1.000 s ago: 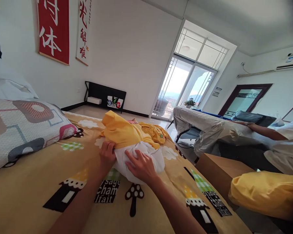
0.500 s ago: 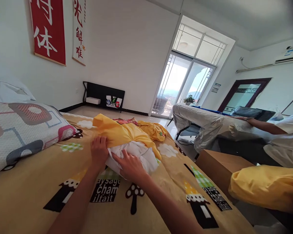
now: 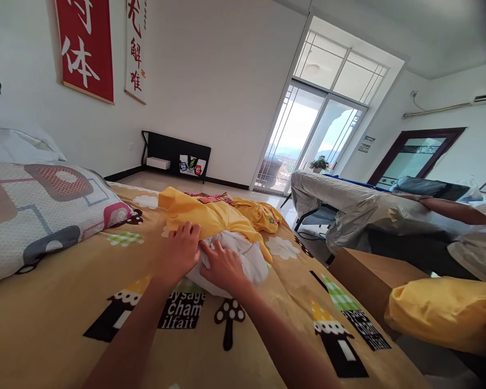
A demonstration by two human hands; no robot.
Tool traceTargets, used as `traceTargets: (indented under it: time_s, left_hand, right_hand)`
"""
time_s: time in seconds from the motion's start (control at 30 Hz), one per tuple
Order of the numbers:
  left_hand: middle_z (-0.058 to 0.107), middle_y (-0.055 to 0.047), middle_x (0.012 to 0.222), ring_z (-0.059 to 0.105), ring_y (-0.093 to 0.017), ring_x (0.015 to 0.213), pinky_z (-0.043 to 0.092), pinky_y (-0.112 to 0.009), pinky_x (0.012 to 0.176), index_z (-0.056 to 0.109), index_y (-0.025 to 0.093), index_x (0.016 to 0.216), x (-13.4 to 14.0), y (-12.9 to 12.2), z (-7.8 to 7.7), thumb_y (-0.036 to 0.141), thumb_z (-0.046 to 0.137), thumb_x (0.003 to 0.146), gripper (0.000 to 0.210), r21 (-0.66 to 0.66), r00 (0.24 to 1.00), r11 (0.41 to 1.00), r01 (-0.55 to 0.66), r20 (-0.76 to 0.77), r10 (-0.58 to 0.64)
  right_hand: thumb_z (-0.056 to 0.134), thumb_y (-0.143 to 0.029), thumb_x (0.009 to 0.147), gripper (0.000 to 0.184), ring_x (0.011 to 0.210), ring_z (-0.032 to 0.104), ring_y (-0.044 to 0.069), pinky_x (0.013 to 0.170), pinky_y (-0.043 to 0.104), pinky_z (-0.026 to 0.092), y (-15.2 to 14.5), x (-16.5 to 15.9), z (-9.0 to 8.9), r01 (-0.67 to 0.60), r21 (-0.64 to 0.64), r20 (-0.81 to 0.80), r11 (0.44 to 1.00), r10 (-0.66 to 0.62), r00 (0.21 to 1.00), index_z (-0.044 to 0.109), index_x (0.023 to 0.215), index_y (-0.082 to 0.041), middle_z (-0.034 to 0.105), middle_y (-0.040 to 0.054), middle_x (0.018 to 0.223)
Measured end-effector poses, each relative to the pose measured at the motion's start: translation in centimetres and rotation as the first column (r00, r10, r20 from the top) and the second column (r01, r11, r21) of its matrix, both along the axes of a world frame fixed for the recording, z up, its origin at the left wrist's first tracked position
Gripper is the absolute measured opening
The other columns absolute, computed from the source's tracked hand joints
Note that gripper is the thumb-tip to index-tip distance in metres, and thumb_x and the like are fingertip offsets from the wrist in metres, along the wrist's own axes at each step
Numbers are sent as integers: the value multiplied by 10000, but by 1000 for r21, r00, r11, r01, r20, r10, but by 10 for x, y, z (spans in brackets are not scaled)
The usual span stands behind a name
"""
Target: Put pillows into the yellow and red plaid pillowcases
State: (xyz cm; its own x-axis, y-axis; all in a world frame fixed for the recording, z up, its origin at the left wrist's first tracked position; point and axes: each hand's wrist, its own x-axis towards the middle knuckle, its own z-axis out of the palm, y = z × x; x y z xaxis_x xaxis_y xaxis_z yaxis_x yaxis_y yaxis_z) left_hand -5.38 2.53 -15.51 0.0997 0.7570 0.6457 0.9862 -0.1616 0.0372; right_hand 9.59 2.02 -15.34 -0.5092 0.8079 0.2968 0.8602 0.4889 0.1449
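The white garment [image 3: 243,259] lay bunched on the yellow printed blanket [image 3: 65,313] near the middle of the bed, its bulk running across the view from the hands toward the right, and half tucked under a yellow garment [image 3: 210,216] that lay just beyond it. Both hands met at its near left edge: the left hand [image 3: 180,251] rested with curled fingers where yellow and white cloth joined, and the right hand [image 3: 222,265] pressed flat on the white cloth, fingers spread narrow, touching the left. Neither hand plainly pinched a fold; whether the left one gripped cloth underneath could not be told. The cloth lay straight ahead of both hands, the right one farther onto it. One white garment showed, and two yellow ones on the bed, the second [image 3: 259,213] crumpled just behind, with a red patterned piece [image 3: 210,198] between them. One patterned pillow [image 3: 44,210] lay to the left. To the right, another person's arm [image 3: 449,208] reached over a grey-covered surface [image 3: 348,208], and one further yellow bundle [image 3: 445,313] sat beside a wooden box [image 3: 364,273].
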Motion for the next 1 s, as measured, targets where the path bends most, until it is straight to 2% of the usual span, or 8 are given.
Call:
traceTargets:
  time_s: [0.17,0.3,0.4,0.5,0.67,0.8,0.9,1.0]
  left_hand:
    - [582,-110,928,540,-277,913,429,-377,784,555,171,918,2,22,-21,109,518,811,130,188,995,981,-38,100,19]
    - [586,-75,826,559,-232,810,425,-323,718,562,188,841,4,30,-35,128,474,864,109,284,986,959,15,154,-61]
    - [585,-43,769,571,-182,713,400,-269,631,554,186,809,8,29,-38,137,456,870,125,233,983,971,44,162,-83]
    - [593,-36,742,578,-169,679,378,-257,598,557,186,790,14,24,-35,149,446,871,143,195,987,974,112,94,-132]
    - [624,-36,729,599,-179,660,356,-268,569,562,192,773,19,13,-22,115,469,822,131,46,944,944,327,-52,-325]
    - [629,-28,703,592,-180,643,330,-271,558,540,200,705,8,10,-9,134,517,782,104,-98,941,935,340,36,-338]
    - [601,-6,630,554,-164,579,295,-268,526,516,205,640,-7,11,-3,154,532,746,118,-247,951,923,296,169,-260]
    - [601,2,615,541,-155,562,276,-263,501,500,203,586,-22,6,2,147,551,700,137,-394,960,890,232,243,-142]
  right_hand:
    - [486,-426,876,615,864,638,208,697,304,486,-1,11,-6,-37,47,-16,998,37,999,312,1463,-363,589,60,1116]
    - [452,-387,909,580,877,637,206,687,293,488,3,10,-11,92,73,-62,993,-87,994,322,1469,-313,594,84,1099]
    - [423,-383,933,512,830,644,205,677,304,492,8,5,-13,166,60,-74,984,-162,984,368,1435,-296,613,93,1057]
    - [379,-376,959,369,796,652,198,674,305,487,20,-1,-9,192,24,-67,981,-191,979,537,1272,-258,629,105,1033]
    - [413,-277,936,296,849,653,212,711,291,467,42,1,0,153,-52,-40,987,-155,987,692,979,-188,668,132,984]
    - [449,-394,928,325,902,629,205,734,289,464,33,17,-4,62,-2,-96,998,-62,993,656,1126,-239,639,94,1108]
    - [514,-415,895,459,965,591,211,766,302,468,3,35,-19,-72,94,-137,993,85,987,518,1342,-308,601,80,1126]
    - [542,-378,894,580,1080,536,238,896,375,444,-29,67,-40,-179,260,-162,949,226,961,379,1449,-329,532,102,1248]
